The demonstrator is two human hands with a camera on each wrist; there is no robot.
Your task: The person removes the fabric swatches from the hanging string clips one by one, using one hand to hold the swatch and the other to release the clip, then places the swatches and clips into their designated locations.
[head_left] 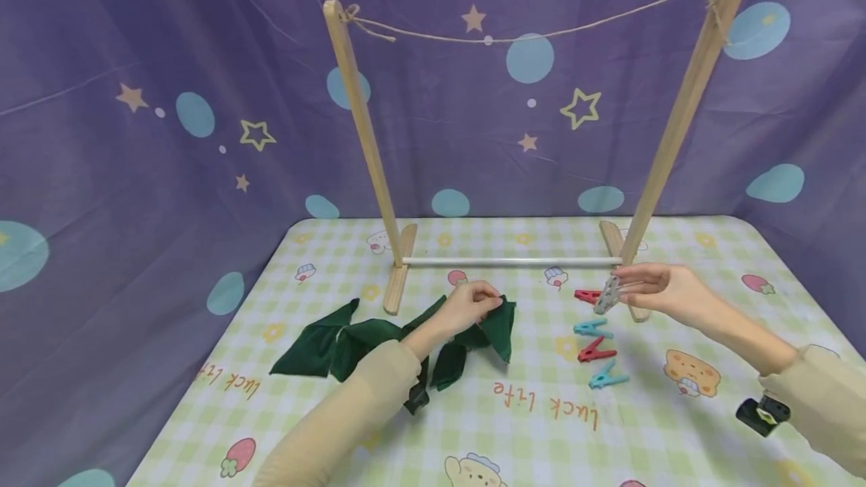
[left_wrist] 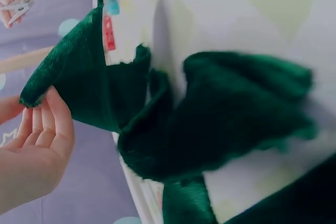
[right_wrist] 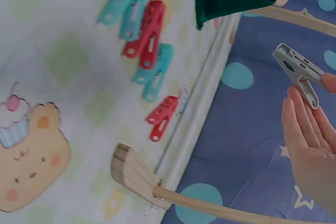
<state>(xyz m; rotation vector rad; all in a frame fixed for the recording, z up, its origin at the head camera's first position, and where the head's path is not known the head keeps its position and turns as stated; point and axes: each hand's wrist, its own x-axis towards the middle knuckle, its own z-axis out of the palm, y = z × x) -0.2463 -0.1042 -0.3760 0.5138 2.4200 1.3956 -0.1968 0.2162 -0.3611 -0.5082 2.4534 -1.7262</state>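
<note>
My left hand (head_left: pixel 467 304) pinches a corner of a dark green cloth (head_left: pixel 499 329) between thumb and fingers. It looks like a velvety string of triangular pieces, the rest lying bunched on the table to the left. In the left wrist view the cloth (left_wrist: pixel 210 114) hangs in folds from the left hand (left_wrist: pixel 44 148). Over the right side of the table, my right hand (head_left: pixel 666 291) holds a grey clothespin (head_left: pixel 607 295) by thumb and fingertips. The right wrist view shows that clothespin (right_wrist: pixel 299 72) clearly, with the right hand (right_wrist: pixel 315 135) below it.
A wooden stand with a left post (head_left: pixel 365 126), a right post (head_left: pixel 686 104) and a sagging twine (head_left: pixel 473 41) rises at the back. A white rod (head_left: pixel 510 261) joins its feet. Red clothespins (head_left: pixel 595 349) and blue clothespins (head_left: pixel 607 375) lie in a column below the right hand.
</note>
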